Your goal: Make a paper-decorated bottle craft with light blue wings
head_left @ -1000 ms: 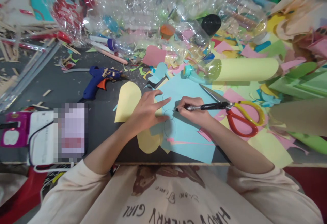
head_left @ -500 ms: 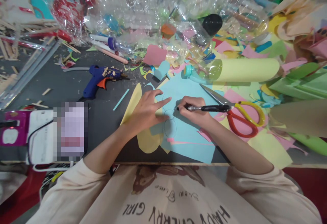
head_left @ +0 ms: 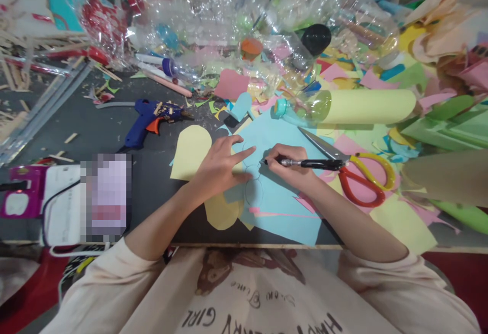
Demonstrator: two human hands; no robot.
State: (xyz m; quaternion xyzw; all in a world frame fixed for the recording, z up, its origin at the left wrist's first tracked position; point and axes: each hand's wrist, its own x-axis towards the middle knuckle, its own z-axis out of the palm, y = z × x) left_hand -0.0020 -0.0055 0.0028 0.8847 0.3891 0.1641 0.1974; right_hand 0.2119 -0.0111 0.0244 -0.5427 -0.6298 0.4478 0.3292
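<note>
Matt paper, glossy plastic
The blue paper sheet (head_left: 284,196) is smooth and matt; right of it, scissors (head_left: 345,171) show shiny metal blades and glossy plastic handles; beyond it lie crinkled clear plastic bottles (head_left: 213,8).

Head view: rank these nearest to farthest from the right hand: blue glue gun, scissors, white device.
1. Scissors, just right of the right hand holding the pen.
2. Blue glue gun, up-left, beyond the left hand.
3. White device, far left.
</note>
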